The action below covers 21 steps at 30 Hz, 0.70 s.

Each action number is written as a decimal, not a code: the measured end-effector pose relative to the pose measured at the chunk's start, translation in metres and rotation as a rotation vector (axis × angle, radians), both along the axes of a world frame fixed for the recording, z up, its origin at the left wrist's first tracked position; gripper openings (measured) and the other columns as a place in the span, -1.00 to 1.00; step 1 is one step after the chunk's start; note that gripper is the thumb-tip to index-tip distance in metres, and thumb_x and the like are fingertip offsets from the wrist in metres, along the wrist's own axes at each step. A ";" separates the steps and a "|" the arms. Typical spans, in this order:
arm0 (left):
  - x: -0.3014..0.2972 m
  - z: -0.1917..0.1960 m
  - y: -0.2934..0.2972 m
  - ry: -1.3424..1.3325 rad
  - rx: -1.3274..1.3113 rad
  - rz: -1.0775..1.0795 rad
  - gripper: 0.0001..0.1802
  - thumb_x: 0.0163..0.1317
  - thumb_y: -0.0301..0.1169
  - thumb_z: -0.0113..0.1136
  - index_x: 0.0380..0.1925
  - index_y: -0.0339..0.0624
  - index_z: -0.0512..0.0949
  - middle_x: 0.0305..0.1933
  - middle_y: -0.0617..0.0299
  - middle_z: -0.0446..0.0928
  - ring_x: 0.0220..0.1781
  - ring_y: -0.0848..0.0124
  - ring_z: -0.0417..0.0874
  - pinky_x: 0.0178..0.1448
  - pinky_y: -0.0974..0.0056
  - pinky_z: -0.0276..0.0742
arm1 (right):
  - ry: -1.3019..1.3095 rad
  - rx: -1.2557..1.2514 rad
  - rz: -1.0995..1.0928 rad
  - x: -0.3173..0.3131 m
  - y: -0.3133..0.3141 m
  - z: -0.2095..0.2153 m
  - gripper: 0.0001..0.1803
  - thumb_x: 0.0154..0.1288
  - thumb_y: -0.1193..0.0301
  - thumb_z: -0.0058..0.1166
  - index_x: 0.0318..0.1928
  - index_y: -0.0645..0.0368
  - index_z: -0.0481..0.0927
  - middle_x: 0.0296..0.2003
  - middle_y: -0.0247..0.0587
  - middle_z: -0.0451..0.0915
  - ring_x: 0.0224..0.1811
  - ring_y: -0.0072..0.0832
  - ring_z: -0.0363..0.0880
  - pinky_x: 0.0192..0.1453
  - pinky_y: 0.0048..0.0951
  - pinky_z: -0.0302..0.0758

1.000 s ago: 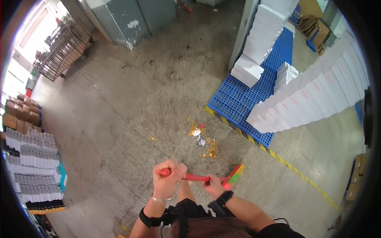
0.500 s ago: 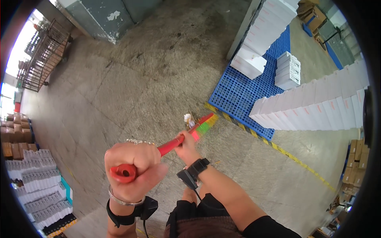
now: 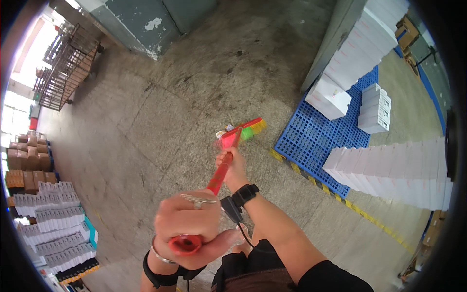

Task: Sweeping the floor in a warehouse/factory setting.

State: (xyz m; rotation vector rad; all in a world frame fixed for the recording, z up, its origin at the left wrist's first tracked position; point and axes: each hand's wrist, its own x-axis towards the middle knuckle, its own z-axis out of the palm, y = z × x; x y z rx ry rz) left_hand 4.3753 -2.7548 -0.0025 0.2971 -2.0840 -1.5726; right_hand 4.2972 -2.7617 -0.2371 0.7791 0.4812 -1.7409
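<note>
My left hand (image 3: 189, 219) is wrapped round the top end of a red broom handle, whose hollow tip pokes out below the fist. Farther down the shaft, my right hand (image 3: 232, 168) grips the same broom (image 3: 222, 174). Its head (image 3: 249, 127) has a red bar with pink, green and yellow bristles and rests at the floor ahead of me. Against the far left side of the bristles lies a small heap of litter (image 3: 224, 131), white and brownish, partly hidden by the broom head.
To the right, a blue plastic pallet (image 3: 301, 131) bears stacks of white boxes (image 3: 384, 168), with yellow-black floor tape (image 3: 331, 191) along its edge. A metal cage trolley (image 3: 68, 68) stands far left. White stacks (image 3: 53, 214) and brown cartons (image 3: 31, 158) line the left; a grey pillar (image 3: 146, 24) rises ahead.
The broom head has swung left and farther away, turning across the floor beside the litter. My left hand has moved right and lower, and the view has shifted left.
</note>
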 end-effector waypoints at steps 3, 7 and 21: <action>0.006 0.004 -0.014 0.213 0.029 0.074 -0.64 -0.43 -0.63 0.15 -0.93 -0.14 0.12 -0.87 0.27 0.17 -0.83 0.39 0.15 -0.72 0.39 0.00 | 0.027 0.008 0.002 -0.001 -0.005 -0.002 -0.86 -0.06 0.46 -0.18 -0.67 0.13 0.23 -0.76 -0.37 0.22 -0.71 -0.59 0.22 -0.64 -0.62 0.22; 0.049 0.063 0.003 0.309 0.050 0.218 -0.72 -0.32 -0.60 0.11 -0.84 -0.14 0.19 -0.81 0.31 0.21 -0.77 0.45 0.21 -0.65 0.37 0.19 | 0.070 -0.022 0.177 0.037 0.004 0.074 -0.89 -0.01 0.47 -0.15 -0.59 0.20 0.28 -0.68 -0.31 0.28 -0.63 -0.52 0.30 -0.52 -0.52 0.31; 0.158 0.043 0.005 0.484 0.623 0.387 -0.67 -0.34 -0.59 0.13 -0.92 -0.14 0.14 -0.88 0.31 0.20 -0.86 0.47 0.19 -0.78 0.41 0.08 | 0.115 0.242 0.511 0.090 0.127 0.120 -0.88 0.09 0.42 -0.18 -0.50 0.19 0.34 -0.58 -0.32 0.38 -0.53 -0.53 0.41 -0.44 -0.53 0.40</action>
